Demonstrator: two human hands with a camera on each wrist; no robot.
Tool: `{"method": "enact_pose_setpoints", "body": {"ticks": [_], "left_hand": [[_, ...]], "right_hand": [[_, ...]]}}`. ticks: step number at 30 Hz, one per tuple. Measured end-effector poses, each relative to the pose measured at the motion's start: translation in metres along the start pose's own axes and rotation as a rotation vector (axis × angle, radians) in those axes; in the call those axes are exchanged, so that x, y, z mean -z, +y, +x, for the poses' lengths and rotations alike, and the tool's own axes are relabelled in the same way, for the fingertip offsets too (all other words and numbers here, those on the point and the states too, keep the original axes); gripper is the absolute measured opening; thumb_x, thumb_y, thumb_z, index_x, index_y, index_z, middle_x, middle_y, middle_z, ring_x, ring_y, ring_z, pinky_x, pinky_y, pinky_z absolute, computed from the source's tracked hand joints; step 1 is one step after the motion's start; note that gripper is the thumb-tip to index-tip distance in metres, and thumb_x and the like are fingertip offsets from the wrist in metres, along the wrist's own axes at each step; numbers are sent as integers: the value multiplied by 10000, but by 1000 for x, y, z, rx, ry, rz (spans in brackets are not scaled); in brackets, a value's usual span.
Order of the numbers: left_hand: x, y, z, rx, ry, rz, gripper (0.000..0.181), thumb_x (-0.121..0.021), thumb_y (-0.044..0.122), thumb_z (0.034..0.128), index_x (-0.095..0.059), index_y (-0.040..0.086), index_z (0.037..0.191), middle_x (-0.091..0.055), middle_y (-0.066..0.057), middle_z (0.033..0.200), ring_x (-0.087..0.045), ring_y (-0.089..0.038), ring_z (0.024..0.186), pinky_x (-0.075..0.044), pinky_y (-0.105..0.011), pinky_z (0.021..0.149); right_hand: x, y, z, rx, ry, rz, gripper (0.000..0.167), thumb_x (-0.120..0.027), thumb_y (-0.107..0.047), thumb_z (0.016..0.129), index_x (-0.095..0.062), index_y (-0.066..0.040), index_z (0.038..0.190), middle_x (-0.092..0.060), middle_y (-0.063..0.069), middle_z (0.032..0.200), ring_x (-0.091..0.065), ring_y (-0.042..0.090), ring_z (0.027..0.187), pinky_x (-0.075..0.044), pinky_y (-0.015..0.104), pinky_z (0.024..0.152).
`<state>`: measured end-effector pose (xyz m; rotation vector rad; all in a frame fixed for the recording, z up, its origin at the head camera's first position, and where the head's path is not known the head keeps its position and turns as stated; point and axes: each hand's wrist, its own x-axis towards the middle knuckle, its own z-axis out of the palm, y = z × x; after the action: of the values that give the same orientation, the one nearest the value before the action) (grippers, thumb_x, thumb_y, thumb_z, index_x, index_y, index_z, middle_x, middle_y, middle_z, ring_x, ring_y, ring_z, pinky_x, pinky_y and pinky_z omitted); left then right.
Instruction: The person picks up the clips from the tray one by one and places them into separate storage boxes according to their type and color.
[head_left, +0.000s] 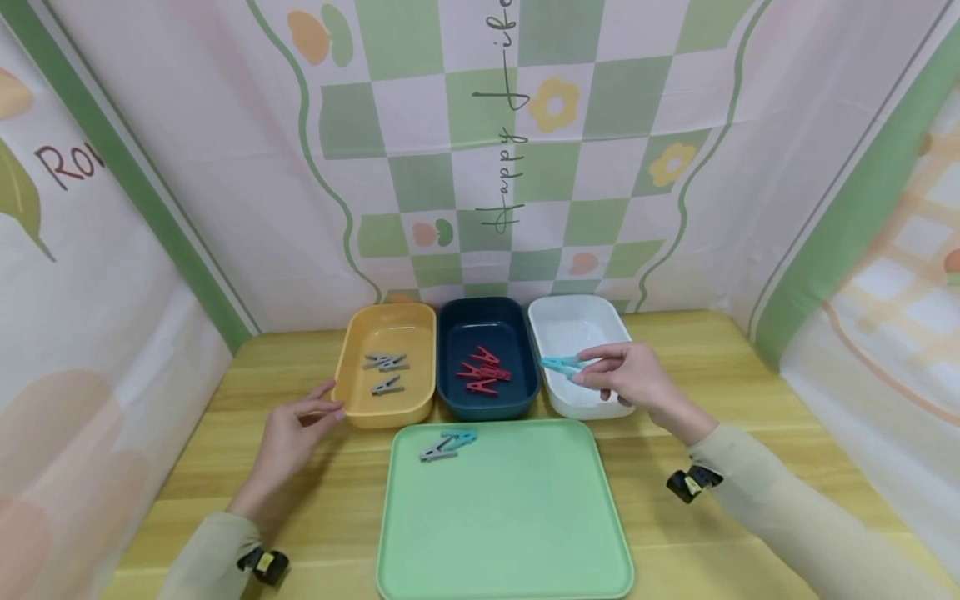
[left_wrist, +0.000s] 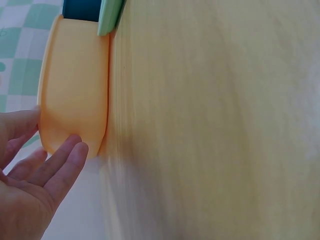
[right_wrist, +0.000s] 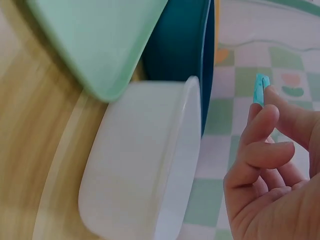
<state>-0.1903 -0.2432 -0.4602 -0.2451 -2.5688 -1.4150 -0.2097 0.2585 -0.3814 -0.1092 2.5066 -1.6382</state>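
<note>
My right hand (head_left: 626, 377) pinches a light blue clothespin (head_left: 562, 365) between thumb and fingertips, above the white bin (head_left: 581, 308). In the right wrist view the same clothespin (right_wrist: 260, 89) sticks up from the fingertips. My left hand (head_left: 292, 429) touches the left side of the yellow bin (head_left: 348, 350) with its fingers extended. Inside that bin lie several grey clothespins (head_left: 386, 386). The dark blue bin (head_left: 487, 312) in the middle holds several red clothespins (head_left: 483, 386). On the green tray (head_left: 502, 517), a grey clothespin (head_left: 437, 451) lies against a blue one (head_left: 460, 439).
The three bins stand side by side at the back of the wooden table (head_left: 675, 517), with the tray directly in front. A printed cloth (head_left: 480, 183) hangs behind them, and cloth walls close both sides. Each wrist carries a small black camera (head_left: 693, 482).
</note>
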Motion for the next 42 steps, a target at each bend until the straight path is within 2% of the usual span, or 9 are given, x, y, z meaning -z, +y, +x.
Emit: {"method": "enact_pose_setpoints", "body": {"ticks": [9, 16, 23, 29, 33, 42], "left_hand": [[0, -3, 0, -9, -3, -5, 194, -792, 0, 928, -764, -60, 1110, -579, -203, 1479, -596, -417, 1313, -552, -129, 867], [0, -3, -1, -7, -1, -10, 190, -792, 2, 928, -767, -54, 1108, -581, -199, 1479, -597, -413, 1313, -551, -128, 870], [0, -2, -1, 19, -6, -8, 198, -791, 23, 936, -768, -43, 1120, -575, -174, 1493, -598, -403, 1316, -548, -126, 874], [1, -2, -1, 35, -7, -15, 212, -795, 34, 936, -764, -40, 1132, -573, -158, 1500, -598, -394, 1320, -548, -126, 875], [1, -3, -1, 33, -5, -12, 207, -797, 37, 935, -769, -29, 1129, -576, -156, 1498, -604, -390, 1313, -548, -126, 872], [0, -4, 1, 26, -5, -16, 211, -793, 20, 933, -761, -52, 1128, -573, -177, 1496, -590, -401, 1327, -550, -125, 871]], "right_hand": [[15, 10, 17, -56, 56, -139, 474, -834, -211, 934, -687, 36, 1311, -795, 42, 926, -602, 134, 595, -344, 208, 423], [21, 13, 31, -112, 75, -165, 473, -826, -203, 939, -678, 16, 1331, -793, 49, 935, -613, 164, 636, -368, 217, 452], [24, 11, 47, -134, 81, -208, 475, -831, -229, 929, -692, -23, 1334, -738, 45, 792, -628, 197, 671, -400, 222, 477], [25, 13, 60, -136, 72, -234, 483, -827, -215, 918, -689, -1, 1328, -763, 76, 894, -632, 186, 684, -435, 232, 494], [25, 13, 65, -142, 69, -264, 491, -827, -226, 917, -687, -4, 1331, -763, 127, 1021, -644, 193, 717, -453, 244, 517], [19, 17, 80, -160, 88, -293, 451, -825, -206, 919, -698, -2, 1300, -751, 134, 1052, -645, 195, 711, -422, 249, 502]]}}
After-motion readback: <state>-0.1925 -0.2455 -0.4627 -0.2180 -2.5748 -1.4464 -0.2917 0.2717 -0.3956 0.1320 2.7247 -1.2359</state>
